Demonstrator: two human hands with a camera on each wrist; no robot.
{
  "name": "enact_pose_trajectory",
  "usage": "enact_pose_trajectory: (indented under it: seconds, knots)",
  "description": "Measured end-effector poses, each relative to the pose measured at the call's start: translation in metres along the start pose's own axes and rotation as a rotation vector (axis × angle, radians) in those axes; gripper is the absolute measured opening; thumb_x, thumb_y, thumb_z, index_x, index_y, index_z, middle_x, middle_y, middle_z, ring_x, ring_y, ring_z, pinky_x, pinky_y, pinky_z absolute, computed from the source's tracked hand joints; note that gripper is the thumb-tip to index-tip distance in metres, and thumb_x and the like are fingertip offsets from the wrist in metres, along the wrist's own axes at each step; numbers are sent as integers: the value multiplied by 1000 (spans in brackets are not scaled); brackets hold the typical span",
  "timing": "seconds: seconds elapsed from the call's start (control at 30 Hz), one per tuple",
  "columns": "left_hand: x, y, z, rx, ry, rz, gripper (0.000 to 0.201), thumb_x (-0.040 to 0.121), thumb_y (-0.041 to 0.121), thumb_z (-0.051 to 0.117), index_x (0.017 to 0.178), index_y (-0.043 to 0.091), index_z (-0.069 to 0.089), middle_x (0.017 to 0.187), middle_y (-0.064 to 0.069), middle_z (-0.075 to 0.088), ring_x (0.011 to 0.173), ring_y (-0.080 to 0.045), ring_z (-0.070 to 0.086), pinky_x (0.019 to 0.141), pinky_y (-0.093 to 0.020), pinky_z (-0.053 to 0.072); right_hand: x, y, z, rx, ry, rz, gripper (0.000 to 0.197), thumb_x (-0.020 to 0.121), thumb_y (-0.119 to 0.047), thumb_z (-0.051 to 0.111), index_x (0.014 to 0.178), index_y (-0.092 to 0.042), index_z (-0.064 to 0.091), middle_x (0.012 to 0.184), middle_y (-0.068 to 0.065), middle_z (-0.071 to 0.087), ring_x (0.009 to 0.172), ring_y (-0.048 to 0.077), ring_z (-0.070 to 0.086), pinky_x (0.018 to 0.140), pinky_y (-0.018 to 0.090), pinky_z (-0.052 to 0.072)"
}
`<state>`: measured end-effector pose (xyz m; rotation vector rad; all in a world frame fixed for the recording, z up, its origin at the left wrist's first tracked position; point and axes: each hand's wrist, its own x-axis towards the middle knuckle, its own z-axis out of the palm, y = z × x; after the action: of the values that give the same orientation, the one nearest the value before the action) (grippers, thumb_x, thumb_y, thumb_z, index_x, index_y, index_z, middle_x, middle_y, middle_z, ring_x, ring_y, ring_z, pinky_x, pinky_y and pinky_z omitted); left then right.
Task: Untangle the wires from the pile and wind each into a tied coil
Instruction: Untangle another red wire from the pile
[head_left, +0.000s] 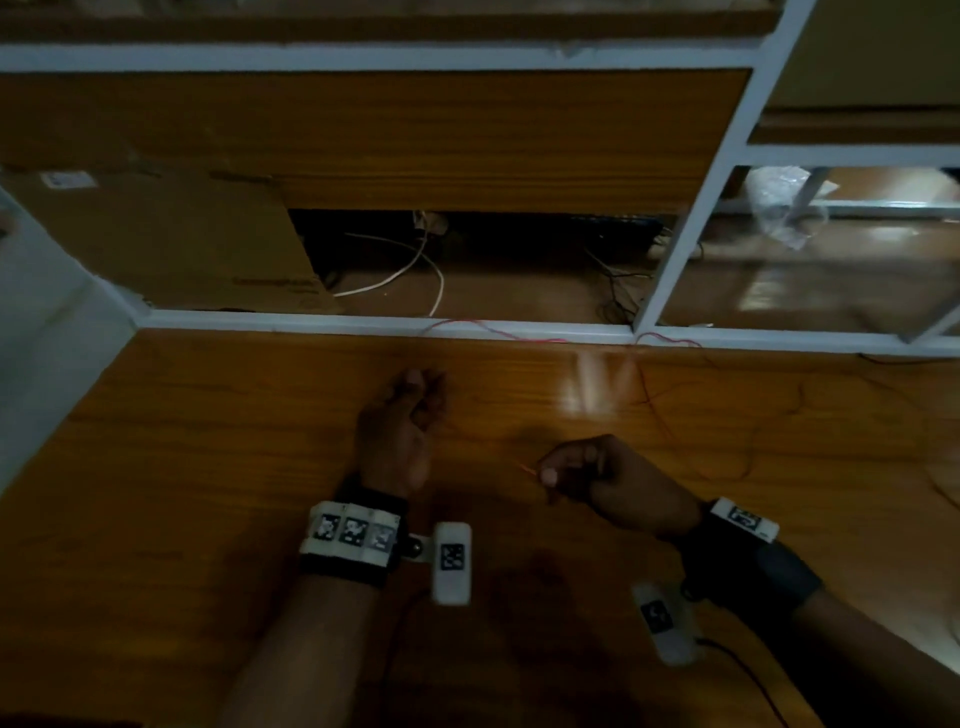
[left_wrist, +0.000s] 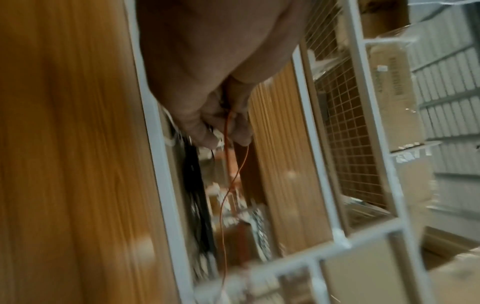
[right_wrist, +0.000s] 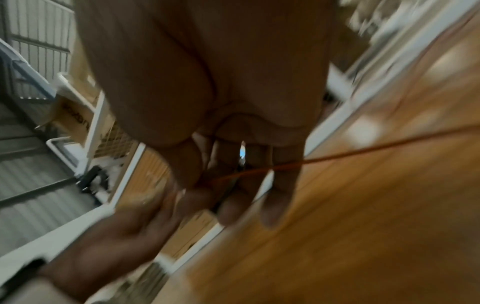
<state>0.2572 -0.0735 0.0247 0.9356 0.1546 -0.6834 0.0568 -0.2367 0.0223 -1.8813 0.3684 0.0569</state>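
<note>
A thin red wire (head_left: 524, 468) runs between my two hands over the wooden table (head_left: 208, 467). My left hand (head_left: 415, 400) is curled at the table's middle and pinches the red wire (left_wrist: 227, 131) between thumb and fingers. My right hand (head_left: 566, 470), lower and to the right, pinches the same red wire (right_wrist: 324, 159), which crosses its fingers (right_wrist: 280, 185) and stretches off to the right. More of the red wire (head_left: 483, 327) loops along the table's far white rail, and thin dark wires (head_left: 727, 431) sprawl over the table's right side.
Behind the white rail (head_left: 311, 325) is a shelf bay with white cables (head_left: 410, 270), black cables (head_left: 618, 291) and a cardboard box (head_left: 171, 239). A clear plastic bag (head_left: 784, 208) lies in the right-hand bay. A white frame post (head_left: 701, 208) slants upward.
</note>
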Motion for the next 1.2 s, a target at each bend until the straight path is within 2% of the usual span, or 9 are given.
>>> enact_pose_trajectory:
  seconds: [0.1,0.23,0.33,0.43,0.53,0.6,0.77,0.93,1.2]
  knots:
    - [15,18,-26,65,164,48,21,96,11,57,116,11,63,115,-10,72,100,-19,72,83,-32,58,-36,19,-31,-129,-38,95,21,102,-28,64,90,-15,76,76,12,70,54,19,50,58,29,41]
    - [6,3,-36,479,193,-20,30,93,12,63,123,9,60,115,-10,71,98,-21,72,81,-30,57,-74,36,-40,92,91,162,27,104,-9,55,88,-15,75,83,14,73,77,32,65,71,35,51]
    - [-18,-24,-29,943,312,172,70,87,28,73,148,25,37,145,-6,49,126,-26,53,88,-34,49,-89,37,-36,136,164,171,24,104,-15,59,87,-11,76,76,13,72,73,29,64,66,27,49]
    - [-71,-48,2,1258,-72,460,75,85,47,70,147,45,29,153,10,32,134,-13,39,100,-38,43,-101,32,-32,106,136,130,32,101,-31,63,79,-8,72,68,6,67,56,10,55,61,27,43]
    - [-123,-81,55,1286,-732,244,36,90,50,58,126,51,51,129,25,52,111,11,53,92,-15,46,-113,30,-33,155,89,52,29,100,-33,64,88,-10,76,71,5,66,62,15,58,64,32,47]
    - [-138,-101,76,1287,-880,318,20,95,41,60,114,40,64,106,31,63,98,11,60,82,-13,49,-124,25,-40,168,73,-6,28,100,-33,64,88,-11,77,71,5,66,62,16,57,62,32,45]
    - [-155,-114,101,1228,-569,443,10,86,36,73,87,28,77,86,11,74,81,-6,68,74,-34,56,-165,21,-75,293,90,-74,42,104,-28,56,78,0,71,66,7,67,56,14,57,60,29,45]
    - [-159,-115,114,1054,-243,502,5,87,31,72,83,29,72,76,19,71,75,4,64,67,-13,48,-204,52,-94,390,-5,-69,34,99,-32,64,84,-4,76,77,19,68,78,39,67,84,54,58]
    - [-161,-148,127,902,-108,537,13,92,14,67,85,23,73,80,17,73,80,3,65,72,-12,49,-229,55,-93,1073,-185,-30,33,97,-38,64,82,-9,63,78,15,67,90,37,73,80,49,60]
